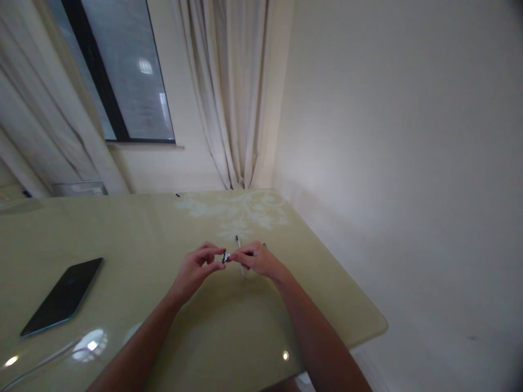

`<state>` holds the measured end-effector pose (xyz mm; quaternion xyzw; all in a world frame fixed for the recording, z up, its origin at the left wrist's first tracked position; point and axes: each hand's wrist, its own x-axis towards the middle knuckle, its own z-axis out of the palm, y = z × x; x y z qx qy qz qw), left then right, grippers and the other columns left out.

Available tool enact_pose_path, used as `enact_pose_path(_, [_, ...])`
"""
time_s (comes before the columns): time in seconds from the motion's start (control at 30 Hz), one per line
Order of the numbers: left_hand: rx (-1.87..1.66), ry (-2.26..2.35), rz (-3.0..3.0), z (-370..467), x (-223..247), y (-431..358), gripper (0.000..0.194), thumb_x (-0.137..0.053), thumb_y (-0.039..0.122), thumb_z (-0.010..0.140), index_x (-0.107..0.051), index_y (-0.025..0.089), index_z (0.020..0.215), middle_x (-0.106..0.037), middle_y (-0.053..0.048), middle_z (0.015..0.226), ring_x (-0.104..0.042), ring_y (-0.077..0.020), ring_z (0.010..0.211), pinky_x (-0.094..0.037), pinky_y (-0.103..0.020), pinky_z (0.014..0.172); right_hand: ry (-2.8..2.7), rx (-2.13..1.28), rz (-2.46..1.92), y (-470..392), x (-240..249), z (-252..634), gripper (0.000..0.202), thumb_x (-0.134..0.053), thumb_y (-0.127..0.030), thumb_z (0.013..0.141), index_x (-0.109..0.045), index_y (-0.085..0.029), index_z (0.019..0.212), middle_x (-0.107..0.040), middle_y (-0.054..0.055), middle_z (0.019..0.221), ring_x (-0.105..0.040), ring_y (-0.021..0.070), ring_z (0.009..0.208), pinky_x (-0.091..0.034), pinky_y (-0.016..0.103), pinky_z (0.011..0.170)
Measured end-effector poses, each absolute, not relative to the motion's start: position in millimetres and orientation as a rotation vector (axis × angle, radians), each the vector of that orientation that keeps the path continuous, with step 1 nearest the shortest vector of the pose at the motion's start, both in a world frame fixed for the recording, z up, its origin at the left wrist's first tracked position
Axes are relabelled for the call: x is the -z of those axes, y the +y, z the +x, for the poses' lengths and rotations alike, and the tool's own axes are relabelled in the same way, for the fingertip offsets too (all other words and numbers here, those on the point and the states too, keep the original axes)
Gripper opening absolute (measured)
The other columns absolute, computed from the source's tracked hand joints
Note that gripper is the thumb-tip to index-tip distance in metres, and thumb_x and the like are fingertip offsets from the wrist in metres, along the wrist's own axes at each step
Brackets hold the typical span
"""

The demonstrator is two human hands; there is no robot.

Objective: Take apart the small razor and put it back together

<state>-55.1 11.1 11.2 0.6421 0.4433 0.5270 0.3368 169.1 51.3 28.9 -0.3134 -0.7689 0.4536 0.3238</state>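
Note:
Above the table my left hand (203, 265) pinches a small black-and-white piece (225, 256) between thumb and fingertips. Its kind is too small to make out. My right hand (257, 259) is closed too, with thumb and finger pressed together at the right side of the same piece. Behind the right fingers lies a slim white pen-like stick (239, 243) with a dark tip, partly covered by that hand. A little dark object (265, 245) peeks out just beyond the right hand.
The pale green glossy table (134, 234) meets a wall at the right. A dark tablet-like slab (63, 296) lies at the left, with a white cable (44, 361) nearer me. One tiny black item (177, 195) sits at the far edge, below curtains (229, 81) and a window.

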Motion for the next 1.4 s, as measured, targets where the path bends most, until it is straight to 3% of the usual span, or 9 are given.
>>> enact_pose_path(0.13, [-1.402,1.196,1.555,-48,-7,10,0.031,-0.087,0.04,0.068,-0.084,0.023,0.095,-0.057,0.001,0.076,-0.052,-0.0129,0.066,-0.041,-0.025,0.061,-2.02,-1.169,-0.819,51,-28,168,0.049,-0.062,-0.057,0.094,-0.078,-0.016,0.072,-0.048,-0.004,0.052,-0.037,0.0095,0.049,-0.026,0.024,0.05])
enact_pose_path(0.33, [-1.41,1.21,1.41,-43,1,11,0.034,-0.087,0.043,0.067,-0.083,0.021,0.093,-0.07,-0.005,0.09,-0.064,-0.0188,0.08,-0.051,-0.028,0.068,-2.0,-1.218,-0.832,53,-22,163,0.05,-0.06,-0.061,0.094,-0.08,-0.017,0.079,-0.053,-0.003,0.052,-0.041,0.0101,0.048,-0.026,0.024,0.049])
enact_pose_path(0.43, [-1.394,1.213,1.395,-44,2,12,0.038,-0.087,0.046,0.067,-0.083,0.021,0.096,-0.073,-0.006,0.094,-0.068,-0.0215,0.086,-0.055,-0.032,0.075,-1.999,-1.188,-0.824,53,-21,161,0.054,-0.059,-0.062,0.094,-0.077,-0.017,0.072,-0.053,-0.002,0.052,-0.041,0.01,0.048,-0.026,0.024,0.05])
enact_pose_path(0.63, [-1.369,1.224,1.344,-44,3,10,0.043,-0.087,0.052,0.067,-0.081,0.021,0.096,-0.076,-0.008,0.101,-0.07,-0.0249,0.095,-0.056,-0.037,0.085,-1.987,-1.13,-0.831,52,-16,155,0.051,-0.058,-0.059,0.096,-0.077,-0.017,0.075,-0.05,-0.004,0.051,-0.041,0.0104,0.048,-0.028,0.024,0.051])
enact_pose_path(0.9, [-1.317,1.17,1.32,-46,10,13,0.056,-0.083,0.051,0.077,-0.071,0.021,0.122,-0.07,-0.002,0.08,-0.063,-0.0177,0.078,-0.049,-0.027,0.072,-1.935,-1.002,-0.842,51,-20,154,0.054,-0.058,-0.059,0.096,-0.066,-0.017,0.062,-0.051,-0.003,0.052,-0.044,0.0109,0.051,-0.03,0.024,0.054])
enact_pose_path(1.1, [-1.366,1.108,1.3,-42,9,11,0.052,-0.08,0.051,0.08,-0.07,0.022,0.121,-0.069,-0.003,0.085,-0.057,-0.0159,0.078,-0.045,-0.026,0.071,-1.921,-0.983,-0.828,49,-28,157,0.051,-0.06,-0.058,0.095,-0.069,-0.017,0.067,-0.047,-0.004,0.055,-0.042,0.0109,0.053,-0.028,0.024,0.054])
enact_pose_path(1.33, [-1.344,1.147,1.284,-38,6,9,0.06,-0.08,0.054,0.079,-0.068,0.019,0.126,-0.06,0.001,0.074,-0.051,-0.0136,0.072,-0.042,-0.024,0.068,-1.99,-0.87,-0.881,51,-24,157,0.041,-0.063,-0.05,0.095,-0.074,-0.016,0.075,-0.052,-0.003,0.059,-0.045,0.0108,0.058,-0.03,0.024,0.057])
enact_pose_path(1.4, [-1.348,1.163,1.306,-37,3,8,0.061,-0.078,0.056,0.079,-0.067,0.018,0.127,-0.063,0.0,0.079,-0.053,-0.0139,0.073,-0.043,-0.024,0.068,-1.939,-0.934,-0.895,53,-22,157,0.034,-0.067,-0.049,0.093,-0.075,-0.017,0.086,-0.056,-0.003,0.06,-0.049,0.0112,0.057,-0.033,0.023,0.057])
